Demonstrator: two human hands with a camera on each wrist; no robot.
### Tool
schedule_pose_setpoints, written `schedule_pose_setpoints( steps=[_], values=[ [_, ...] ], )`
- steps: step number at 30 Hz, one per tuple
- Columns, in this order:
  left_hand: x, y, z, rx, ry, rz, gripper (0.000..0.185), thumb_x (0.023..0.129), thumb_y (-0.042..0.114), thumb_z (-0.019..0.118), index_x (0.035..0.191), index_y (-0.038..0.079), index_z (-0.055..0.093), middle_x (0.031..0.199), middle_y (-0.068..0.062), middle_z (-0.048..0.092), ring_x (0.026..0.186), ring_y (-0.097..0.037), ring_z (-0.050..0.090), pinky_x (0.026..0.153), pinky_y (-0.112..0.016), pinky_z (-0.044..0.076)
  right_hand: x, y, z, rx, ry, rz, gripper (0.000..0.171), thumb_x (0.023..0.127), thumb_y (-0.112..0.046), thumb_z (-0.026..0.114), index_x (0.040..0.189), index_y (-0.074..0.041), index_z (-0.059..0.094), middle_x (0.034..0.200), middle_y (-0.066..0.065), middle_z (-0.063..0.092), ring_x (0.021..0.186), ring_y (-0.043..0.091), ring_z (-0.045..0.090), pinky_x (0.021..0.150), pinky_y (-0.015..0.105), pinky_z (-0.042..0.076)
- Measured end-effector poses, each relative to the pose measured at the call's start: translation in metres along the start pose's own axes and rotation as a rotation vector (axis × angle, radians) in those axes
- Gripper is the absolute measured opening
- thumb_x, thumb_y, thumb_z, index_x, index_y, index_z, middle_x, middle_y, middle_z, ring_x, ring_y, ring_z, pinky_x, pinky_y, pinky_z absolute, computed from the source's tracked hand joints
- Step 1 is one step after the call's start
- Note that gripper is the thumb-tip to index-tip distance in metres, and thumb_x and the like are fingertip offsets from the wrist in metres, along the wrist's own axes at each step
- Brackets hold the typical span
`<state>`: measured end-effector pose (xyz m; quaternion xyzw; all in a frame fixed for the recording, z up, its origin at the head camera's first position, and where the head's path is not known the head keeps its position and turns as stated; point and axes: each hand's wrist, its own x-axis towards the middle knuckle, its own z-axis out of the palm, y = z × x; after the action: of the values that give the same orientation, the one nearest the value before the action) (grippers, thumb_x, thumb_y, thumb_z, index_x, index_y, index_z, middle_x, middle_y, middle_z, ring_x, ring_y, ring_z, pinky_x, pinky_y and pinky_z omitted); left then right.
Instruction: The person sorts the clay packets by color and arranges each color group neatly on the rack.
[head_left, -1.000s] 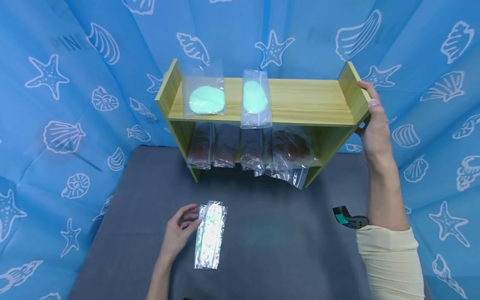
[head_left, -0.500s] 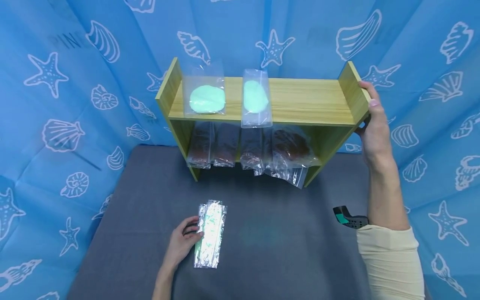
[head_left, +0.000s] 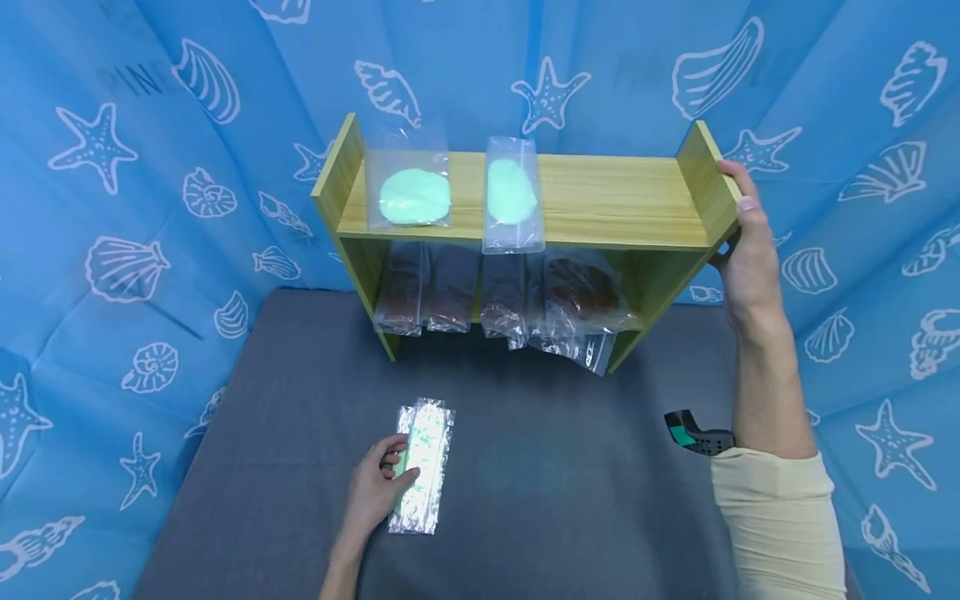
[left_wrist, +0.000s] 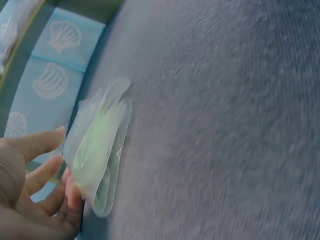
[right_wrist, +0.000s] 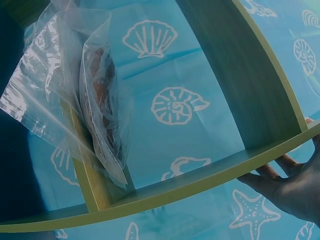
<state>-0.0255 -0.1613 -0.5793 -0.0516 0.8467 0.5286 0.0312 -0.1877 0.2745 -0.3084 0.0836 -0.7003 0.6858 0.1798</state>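
On shelf [head_left: 600, 200]: 2 green-filled bags [head_left: 413, 190]

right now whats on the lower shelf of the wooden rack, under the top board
Several clear bags of dark brown stuff stand in a row on the lower shelf of the rack, some poking past its front edge. The top board hides their upper parts and anything behind them.

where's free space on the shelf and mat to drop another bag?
Top shelf: bare from the second green bag to the end panel the right hand holds. Grey mat: bare right of the bag under the left hand. Lower shelf is crowded with brown bags.
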Motion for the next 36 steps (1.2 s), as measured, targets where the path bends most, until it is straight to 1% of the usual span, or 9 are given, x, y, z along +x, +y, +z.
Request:
schedule_pose_setpoints(
  steps=[4,7,12,17,21,24,28,32,36],
  values=[
    [-0.001,0.003,0.009,0.152,0.025,0.051,0.061,0.077,0.011,0.085,0.133,0.011,0.062,0.115,-0.005,0.063,0.096,-0.02,0.057,0.078,-0.035,0.048,0.0,0.0,0.0,-0.004,-0.003,-0.011,0.048,0.1,-0.037,0.036,0.146,-0.026,0.048,0.126,0.012,0.04,0.103,0.024,0.043,0.074,0.04,0.04],
    [-0.001,0.005,0.016,0.26,0.062,0.103,0.066,0.072,0.013,0.088,0.133,0.012,0.062,0.113,-0.007,0.062,0.097,-0.024,0.056,0.078,-0.04,0.046,0.0,0.001,0.0,-0.004,-0.004,-0.014,0.048,0.101,-0.036,0.036,0.146,-0.026,0.048,0.125,0.013,0.041,0.102,0.024,0.044,0.072,0.039,0.04],
    [-0.002,0.005,0.023,0.349,0.113,0.135,0.071,0.067,0.011,0.091,0.132,0.014,0.062,0.109,-0.007,0.062,0.094,-0.025,0.054,0.071,-0.038,0.043,0.0,0.002,0.0,-0.014,-0.006,-0.003,0.048,0.101,-0.036,0.035,0.146,-0.027,0.047,0.126,0.012,0.042,0.103,0.024,0.045,0.073,0.04,0.041],
    [0.001,0.007,0.023,0.381,0.107,0.133,0.071,0.065,0.013,0.091,0.13,0.015,0.063,0.103,-0.003,0.062,0.089,-0.022,0.055,0.069,-0.035,0.043,0.001,0.002,0.0,-0.007,-0.005,-0.001,0.049,0.1,-0.037,0.036,0.146,-0.027,0.047,0.126,0.012,0.042,0.103,0.025,0.045,0.074,0.04,0.041],
    [0.004,0.01,0.023,0.419,0.068,0.131,0.07,0.064,0.015,0.09,0.128,0.017,0.064,0.097,0.001,0.06,0.085,-0.02,0.054,0.065,-0.034,0.044,0.0,0.003,-0.001,0.003,-0.005,-0.015,0.049,0.1,-0.038,0.037,0.146,-0.027,0.047,0.125,0.013,0.042,0.103,0.025,0.045,0.073,0.04,0.04],
    [0.006,0.01,0.024,0.428,0.036,0.135,0.07,0.063,0.014,0.089,0.129,0.018,0.063,0.091,0.003,0.055,0.075,-0.016,0.05,0.06,-0.031,0.042,0.0,0.003,-0.001,-0.002,-0.004,-0.017,0.049,0.1,-0.038,0.037,0.146,-0.026,0.047,0.125,0.013,0.042,0.102,0.025,0.045,0.073,0.04,0.041],
    [0.008,0.011,0.023,0.407,0.003,0.149,0.07,0.064,0.008,0.085,0.129,0.019,0.062,0.082,0.005,0.051,0.063,-0.01,0.042,0.053,-0.027,0.037,0.001,0.002,-0.001,-0.013,-0.006,-0.011,0.049,0.1,-0.037,0.035,0.147,-0.027,0.047,0.125,0.013,0.043,0.102,0.025,0.046,0.073,0.039,0.042],
    [0.011,0.012,0.021,0.362,-0.017,0.172,0.068,0.065,0.003,0.08,0.128,0.019,0.063,0.08,0.006,0.052,0.056,-0.006,0.041,0.048,-0.024,0.036,0.0,0.002,-0.001,-0.016,-0.002,-0.017,0.049,0.1,-0.038,0.036,0.147,-0.027,0.046,0.126,0.012,0.041,0.103,0.024,0.044,0.074,0.04,0.04],
    [0.012,0.015,0.018,0.315,-0.028,0.157,0.065,0.068,0.001,0.076,0.13,0.018,0.062,0.074,0.004,0.053,0.047,-0.005,0.038,0.042,-0.024,0.034,0.0,0.002,-0.001,-0.014,0.001,-0.01,0.049,0.1,-0.038,0.036,0.147,-0.028,0.047,0.125,0.012,0.041,0.102,0.024,0.044,0.074,0.04,0.04]
  ],
)
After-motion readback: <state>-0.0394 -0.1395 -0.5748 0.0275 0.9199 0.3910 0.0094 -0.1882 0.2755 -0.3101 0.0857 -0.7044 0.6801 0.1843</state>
